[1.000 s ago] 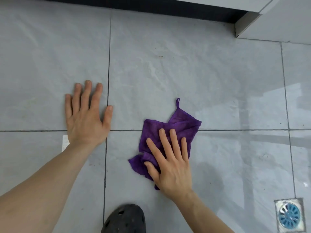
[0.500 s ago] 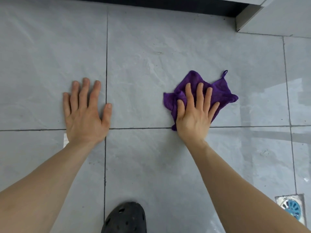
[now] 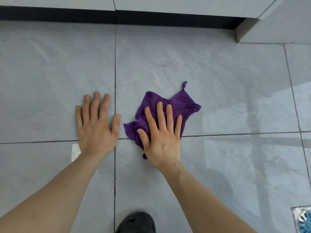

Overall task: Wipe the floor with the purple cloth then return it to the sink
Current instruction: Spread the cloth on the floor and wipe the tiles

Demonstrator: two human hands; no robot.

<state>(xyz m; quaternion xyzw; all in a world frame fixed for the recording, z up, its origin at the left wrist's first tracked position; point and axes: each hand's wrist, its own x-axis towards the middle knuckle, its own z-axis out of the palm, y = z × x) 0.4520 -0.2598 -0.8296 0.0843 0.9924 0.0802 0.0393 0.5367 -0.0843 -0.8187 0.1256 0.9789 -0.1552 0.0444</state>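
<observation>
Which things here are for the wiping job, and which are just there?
For the job:
- purple cloth, flat on the floor
- right hand, spread flat on top of the cloth
- grey tile floor, being wiped
- left hand, flat on bare tile, propping

Just there:
- black shoe
- blue floor drain
- white cabinet

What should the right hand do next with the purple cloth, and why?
Probably push the crumpled purple cloth forward toward the small dark specks on the grey tiled floor. The right hand lies flat on the cloth, and the left hand braces on the tile.
</observation>
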